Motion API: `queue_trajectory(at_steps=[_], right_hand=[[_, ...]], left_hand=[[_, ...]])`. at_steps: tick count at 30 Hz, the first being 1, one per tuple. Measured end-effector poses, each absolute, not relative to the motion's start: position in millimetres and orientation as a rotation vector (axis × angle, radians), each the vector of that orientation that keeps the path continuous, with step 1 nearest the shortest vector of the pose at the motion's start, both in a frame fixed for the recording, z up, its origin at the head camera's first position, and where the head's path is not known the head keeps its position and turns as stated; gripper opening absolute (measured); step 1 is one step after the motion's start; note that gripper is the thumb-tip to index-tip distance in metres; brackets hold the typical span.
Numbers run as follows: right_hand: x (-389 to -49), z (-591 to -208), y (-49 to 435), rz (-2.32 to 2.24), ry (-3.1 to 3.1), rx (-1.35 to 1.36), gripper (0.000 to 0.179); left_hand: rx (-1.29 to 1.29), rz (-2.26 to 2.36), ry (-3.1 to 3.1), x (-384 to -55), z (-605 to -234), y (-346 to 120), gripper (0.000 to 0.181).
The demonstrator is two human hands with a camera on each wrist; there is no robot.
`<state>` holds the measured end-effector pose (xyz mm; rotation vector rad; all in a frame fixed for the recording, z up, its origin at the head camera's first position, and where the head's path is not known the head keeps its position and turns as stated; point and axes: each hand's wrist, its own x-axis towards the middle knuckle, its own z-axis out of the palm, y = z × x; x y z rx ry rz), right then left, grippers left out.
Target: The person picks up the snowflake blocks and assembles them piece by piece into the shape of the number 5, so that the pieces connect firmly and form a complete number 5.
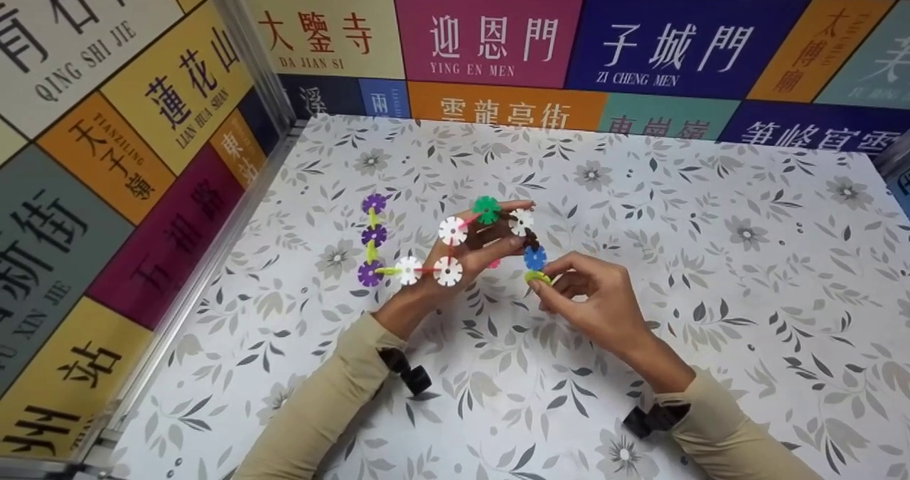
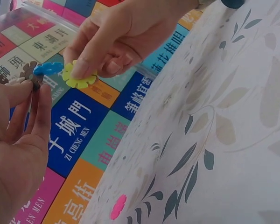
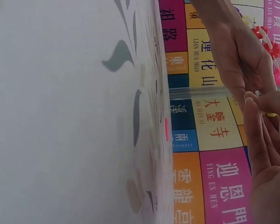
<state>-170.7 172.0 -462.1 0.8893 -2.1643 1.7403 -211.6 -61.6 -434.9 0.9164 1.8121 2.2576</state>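
A chain of flower-shaped plastic snowflake discs hangs across my left hand. At its far left are purple discs joined by yellow-green ones, then white discs with red ones, a green disc and another white disc. My left thumb and fingers pinch a brown disc near the right end. A blue disc sticks out from it. My right hand pinches a yellow disc between thumb and forefinger, its edge right at the blue disc's edge.
One loose pink disc lies on the white leaf-patterned table, beyond my hands. Colourful panels with printed place names stand along the table's back and left sides. Dark cameras are strapped to both wrists.
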Motion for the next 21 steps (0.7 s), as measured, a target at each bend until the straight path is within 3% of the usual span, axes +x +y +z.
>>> queue_trajectory(at_steps=[21], right_hand=[[-160.5, -455.0, 166.8, 1.656, -2.097, 0.875, 0.016]], left_hand=[[0.863, 2.235, 1.817, -211.1, -438.1, -60.6, 0.051]])
